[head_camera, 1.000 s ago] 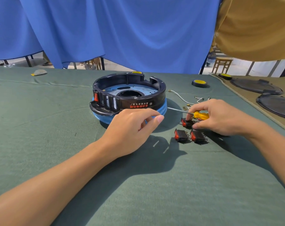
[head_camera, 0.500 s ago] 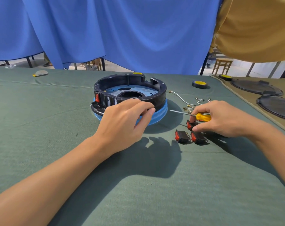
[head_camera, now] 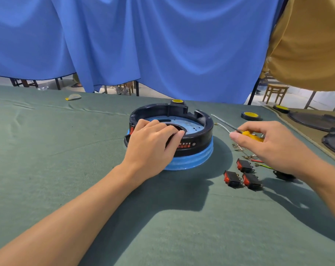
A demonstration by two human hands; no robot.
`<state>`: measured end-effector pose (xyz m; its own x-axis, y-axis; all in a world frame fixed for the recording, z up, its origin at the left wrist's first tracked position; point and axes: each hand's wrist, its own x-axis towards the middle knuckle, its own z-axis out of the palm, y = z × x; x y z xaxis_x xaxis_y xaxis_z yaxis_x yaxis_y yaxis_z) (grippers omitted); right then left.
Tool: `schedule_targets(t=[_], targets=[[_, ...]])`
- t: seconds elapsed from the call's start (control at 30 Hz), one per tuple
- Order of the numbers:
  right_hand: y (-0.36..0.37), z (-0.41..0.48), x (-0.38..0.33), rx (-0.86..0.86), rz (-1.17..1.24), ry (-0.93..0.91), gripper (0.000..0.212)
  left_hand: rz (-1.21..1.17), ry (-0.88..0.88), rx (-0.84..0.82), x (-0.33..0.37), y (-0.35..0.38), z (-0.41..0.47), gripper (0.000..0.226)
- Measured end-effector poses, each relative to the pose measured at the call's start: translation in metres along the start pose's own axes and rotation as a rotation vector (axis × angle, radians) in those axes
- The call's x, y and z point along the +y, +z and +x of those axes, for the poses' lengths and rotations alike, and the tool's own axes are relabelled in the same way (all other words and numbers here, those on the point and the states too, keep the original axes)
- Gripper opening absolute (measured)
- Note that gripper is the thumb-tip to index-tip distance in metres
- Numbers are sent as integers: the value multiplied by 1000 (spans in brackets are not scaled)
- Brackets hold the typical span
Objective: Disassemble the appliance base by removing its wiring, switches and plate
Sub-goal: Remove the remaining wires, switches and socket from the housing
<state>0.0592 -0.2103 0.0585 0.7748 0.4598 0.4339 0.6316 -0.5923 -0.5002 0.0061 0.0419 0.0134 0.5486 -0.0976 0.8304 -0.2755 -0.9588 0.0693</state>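
Observation:
The round appliance base (head_camera: 199, 139), a black ring over a blue lower band, stands on the green cloth with a pale metal plate (head_camera: 189, 125) inside it. My left hand (head_camera: 153, 146) lies over its front-left rim, fingers curled over the edge, covering a red switch. My right hand (head_camera: 274, 148) hovers to the right of the base, gripping a yellow-handled screwdriver (head_camera: 251, 135) whose shaft points back left. Three removed black-and-red switches (head_camera: 243, 174) lie on the cloth below that hand, with loose wires and terminals (head_camera: 256, 160) beside them.
Yellow-and-black tape rolls (head_camera: 249, 115) sit behind the base on the right. Dark round lids (head_camera: 316, 120) lie on a tan mat at the far right. A blue curtain (head_camera: 162, 47) hangs behind the table. A white wire (head_camera: 223, 128) trails right of the base.
My left hand has moved up from the cloth onto the base's front rim. My right hand has lifted the screwdriver off the switches and risen to the right of the base.

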Motion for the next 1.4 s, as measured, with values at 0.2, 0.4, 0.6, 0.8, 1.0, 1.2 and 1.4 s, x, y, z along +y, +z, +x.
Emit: schedule_targets(t=[0.2, 0.4, 0.6, 0.8, 1.0, 1.2, 1.4], targets=[[15, 17, -32, -42, 172, -82, 22, -76, -543, 284, -25, -9, 10, 20], [44, 47, -56, -24, 68, -153, 19, -731, -1115, 69, -62, -1, 4, 25], [85, 73, -67, -18, -178, -148, 25, -886, -1092, 71, -78, 2, 3, 17], [105, 95, -80, -30, -320, -66, 28, -899, -1038, 85, -81, 13, -2, 17], [118, 98, -81, 35, -346, -37, 26, -966, -988, 61, -89, 9, -2, 25], [121, 99, -79, 60, -337, -40, 25, -1009, -968, 51, -90, 7, -2, 36], [120, 103, -79, 33, -329, -49, 23, -1002, -992, 30, -91, 7, -2, 35]])
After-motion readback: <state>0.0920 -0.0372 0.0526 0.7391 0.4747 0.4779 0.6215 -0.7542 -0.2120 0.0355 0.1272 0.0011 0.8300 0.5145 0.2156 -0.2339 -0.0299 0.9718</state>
